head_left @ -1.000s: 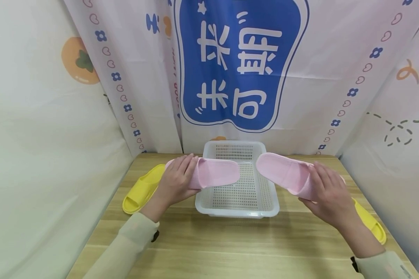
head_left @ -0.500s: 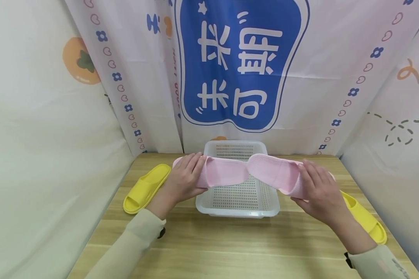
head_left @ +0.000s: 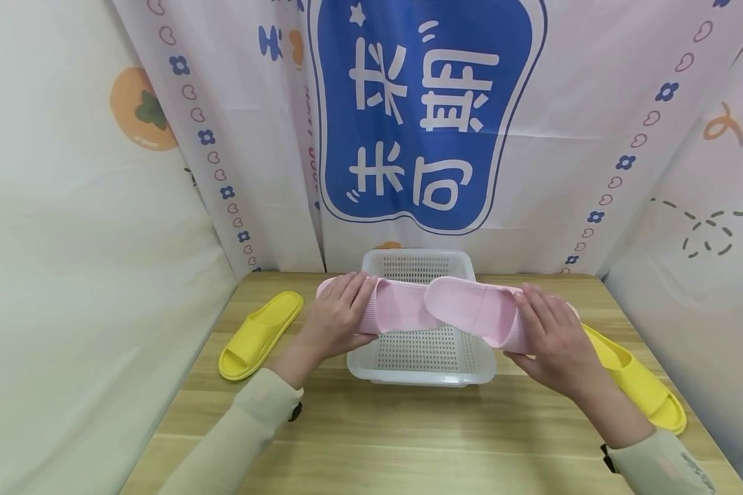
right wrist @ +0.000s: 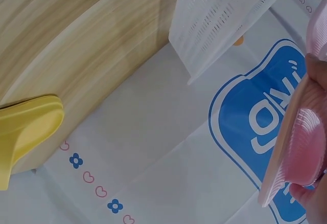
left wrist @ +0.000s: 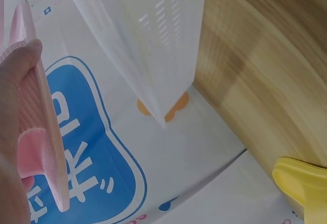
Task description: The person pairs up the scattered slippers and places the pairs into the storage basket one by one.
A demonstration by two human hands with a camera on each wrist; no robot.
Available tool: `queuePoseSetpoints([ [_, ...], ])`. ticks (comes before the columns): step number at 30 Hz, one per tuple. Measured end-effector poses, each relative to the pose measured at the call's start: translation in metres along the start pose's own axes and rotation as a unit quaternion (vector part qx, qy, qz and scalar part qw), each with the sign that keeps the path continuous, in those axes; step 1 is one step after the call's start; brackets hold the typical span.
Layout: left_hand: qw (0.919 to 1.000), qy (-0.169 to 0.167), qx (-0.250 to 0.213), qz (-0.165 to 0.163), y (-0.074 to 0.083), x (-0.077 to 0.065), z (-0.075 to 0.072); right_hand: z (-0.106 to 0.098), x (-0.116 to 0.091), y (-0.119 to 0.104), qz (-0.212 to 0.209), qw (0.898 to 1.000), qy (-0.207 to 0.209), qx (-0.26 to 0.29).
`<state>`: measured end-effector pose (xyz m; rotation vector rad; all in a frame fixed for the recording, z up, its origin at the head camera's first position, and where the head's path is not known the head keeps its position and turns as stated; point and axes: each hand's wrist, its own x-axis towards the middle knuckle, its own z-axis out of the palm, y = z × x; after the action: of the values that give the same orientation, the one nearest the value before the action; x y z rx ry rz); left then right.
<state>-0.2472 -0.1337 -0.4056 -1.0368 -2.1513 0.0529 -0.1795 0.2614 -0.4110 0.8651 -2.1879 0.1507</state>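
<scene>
My left hand (head_left: pixel 340 313) grips a pink slipper (head_left: pixel 405 306) across its strap, heel pointing right. A second pink slipper (head_left: pixel 464 306) is held by my right hand (head_left: pixel 554 340), its heel pointing left. In the head view the right slipper's heel overlaps the heel of the left one in front. Both slippers are up over the white perforated basket (head_left: pixel 421 378). In the left wrist view my thumb presses along the edge of the left slipper (left wrist: pixel 51 132); the right wrist view has fingers curled round the other slipper (right wrist: pixel 286 157).
One yellow slipper (head_left: pixel 260 337) lies on the wooden table (head_left: pixel 396 440) at the left. Another yellow slipper (head_left: pixel 638 381) lies at the right, partly behind my right forearm. A printed white cloth (head_left: pixel 272 172) hangs behind the basket, with more cloth at both sides.
Both hands have come inward, the left one moving right and the right one moving left. The pink slippers' heels, apart a second ago, now overlap. Basket and yellow slippers have stayed put.
</scene>
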Motion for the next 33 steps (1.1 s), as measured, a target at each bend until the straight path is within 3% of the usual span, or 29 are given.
queuePoseSetpoints([
  [15, 0.9995, 0.011, -0.026, 0.013, 0.006, 0.008, 0.003, 0.006, 0.004, -0.004, -0.017, 0.999, -0.030, 0.014],
  [33, 0.9990, 0.016, -0.023, 0.034, 0.014, 0.016, 0.009, 0.012, 0.010, -0.012, -0.026, 0.998, -0.056, 0.012],
])
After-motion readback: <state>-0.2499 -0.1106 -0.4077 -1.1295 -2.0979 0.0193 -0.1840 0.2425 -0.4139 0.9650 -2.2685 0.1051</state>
